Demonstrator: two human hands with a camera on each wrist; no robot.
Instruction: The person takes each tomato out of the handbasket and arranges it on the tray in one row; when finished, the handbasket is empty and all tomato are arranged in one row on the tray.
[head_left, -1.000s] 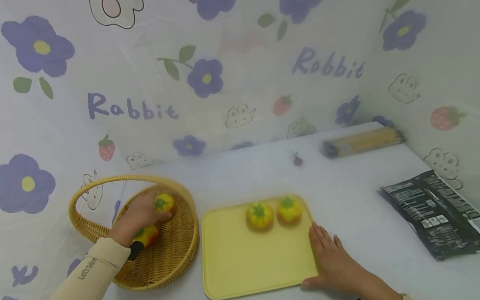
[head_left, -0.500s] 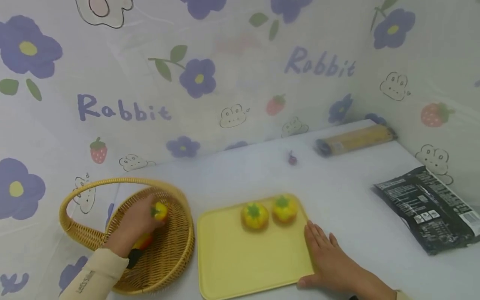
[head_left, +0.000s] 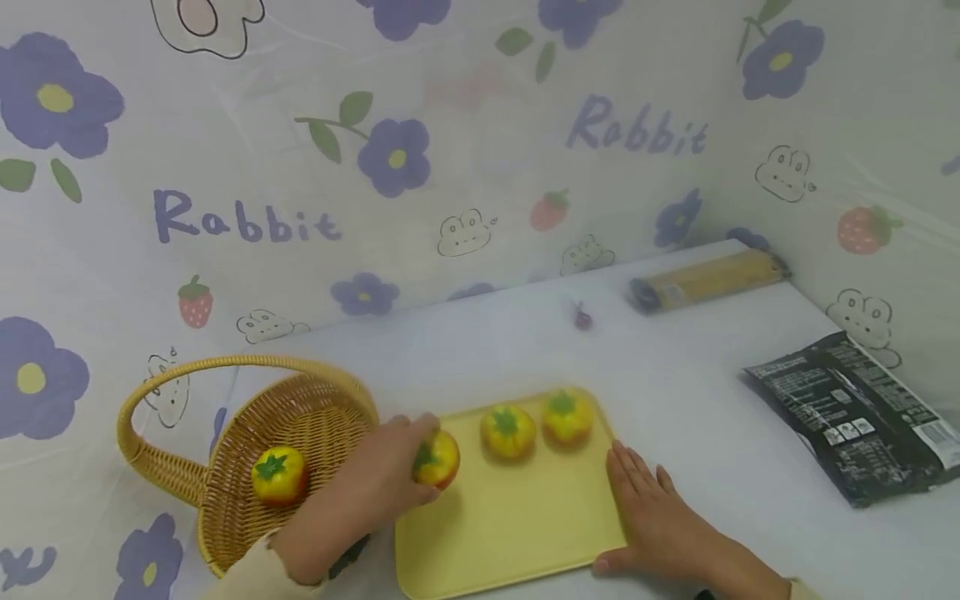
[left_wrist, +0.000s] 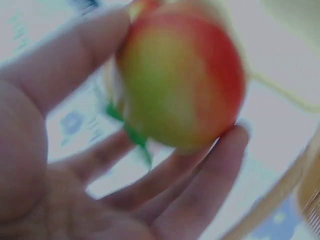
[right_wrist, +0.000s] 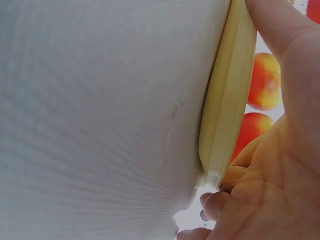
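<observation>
My left hand (head_left: 386,467) grips a yellow-and-red round fruit with a green leafy top (head_left: 442,460) over the left edge of the yellow tray (head_left: 517,529). In the left wrist view, thumb and fingertips hold this fruit (left_wrist: 182,82) from opposite sides. Two similar fruits, one left (head_left: 508,432) and one right (head_left: 567,415), sit at the tray's back. Another fruit (head_left: 280,476) lies in the wicker basket (head_left: 326,433). My right hand (head_left: 660,521) rests against the tray's right edge with fairly straight fingers; its wrist view shows the tray's side (right_wrist: 227,100) beside the palm.
The basket's tall handle (head_left: 247,361) arches over its left and back. A black printed packet (head_left: 855,417) lies at the right. Toward the back are a long yellowish package (head_left: 708,282) and a small purple item (head_left: 582,318). A patterned curtain (head_left: 450,167) stands behind.
My left hand has lifted one fruit out of the basket and moved right to the tray. The fruit left in the basket now shows fully. My right hand stays at the tray's edge.
</observation>
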